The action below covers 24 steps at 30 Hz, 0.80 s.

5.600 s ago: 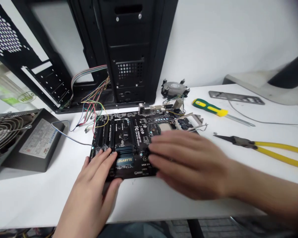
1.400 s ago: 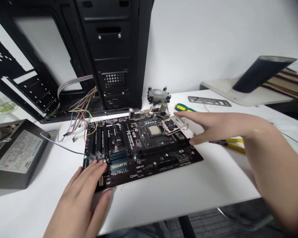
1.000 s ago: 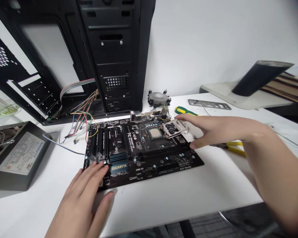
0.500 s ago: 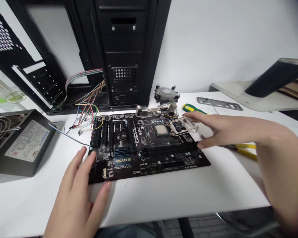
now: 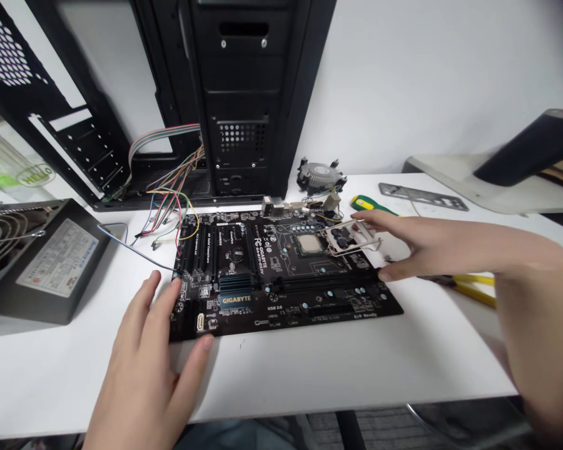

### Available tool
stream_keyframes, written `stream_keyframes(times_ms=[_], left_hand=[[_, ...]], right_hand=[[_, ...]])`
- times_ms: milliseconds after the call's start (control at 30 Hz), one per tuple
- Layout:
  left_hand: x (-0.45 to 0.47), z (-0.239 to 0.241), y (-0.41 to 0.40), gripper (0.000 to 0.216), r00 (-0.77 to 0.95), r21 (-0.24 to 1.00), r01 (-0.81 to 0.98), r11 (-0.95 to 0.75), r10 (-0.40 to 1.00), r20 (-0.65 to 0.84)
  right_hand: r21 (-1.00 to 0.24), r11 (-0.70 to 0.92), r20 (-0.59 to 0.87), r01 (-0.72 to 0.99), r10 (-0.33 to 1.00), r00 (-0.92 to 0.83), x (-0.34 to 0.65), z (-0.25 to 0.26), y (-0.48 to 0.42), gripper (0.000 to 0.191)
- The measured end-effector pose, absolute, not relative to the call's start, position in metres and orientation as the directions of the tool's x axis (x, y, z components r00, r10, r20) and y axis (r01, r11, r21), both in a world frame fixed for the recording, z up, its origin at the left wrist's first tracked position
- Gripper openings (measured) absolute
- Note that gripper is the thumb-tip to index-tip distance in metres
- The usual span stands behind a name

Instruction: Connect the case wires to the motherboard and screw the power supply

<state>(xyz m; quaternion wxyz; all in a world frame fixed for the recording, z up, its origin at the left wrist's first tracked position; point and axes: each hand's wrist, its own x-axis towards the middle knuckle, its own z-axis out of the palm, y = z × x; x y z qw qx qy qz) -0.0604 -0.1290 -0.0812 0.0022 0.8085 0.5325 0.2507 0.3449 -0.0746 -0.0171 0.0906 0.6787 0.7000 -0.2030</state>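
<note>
A black Gigabyte motherboard lies flat on the white table. Its silver processor sits in the socket, and the metal socket cover is raised toward the right. My left hand rests at the board's front left corner, fingers spread, with the thumb at the front edge. At the right edge is my right hand, thumb and forefinger apart. Its thumb touches the board near the memory slots, while the forefinger reaches beside the socket cover. Its other fingers are hidden.
Behind the board stands an open black computer case with loose coloured wires. A power supply is at left. At the back are a CPU cooler, a screwdriver and an I/O shield. Yellow-handled pliers lie under my right arm.
The view has shifted slightly, so the case, board and tools appear a little farther right. Both hands keep nearly the same pose at the board's edges.
</note>
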Motion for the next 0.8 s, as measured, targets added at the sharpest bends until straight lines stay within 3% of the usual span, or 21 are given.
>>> stream_keyframes(times_ms=[800], left_hand=[[-0.0550, -0.0797, -0.1324, 0.051, 0.316, 0.241, 0.870, -0.431, 0.861, 0.397]], right_hand=[[-0.136, -0.017, -0.442, 0.991, 0.896, -0.045, 0.3467, -0.0179, -0.0737, 0.117]])
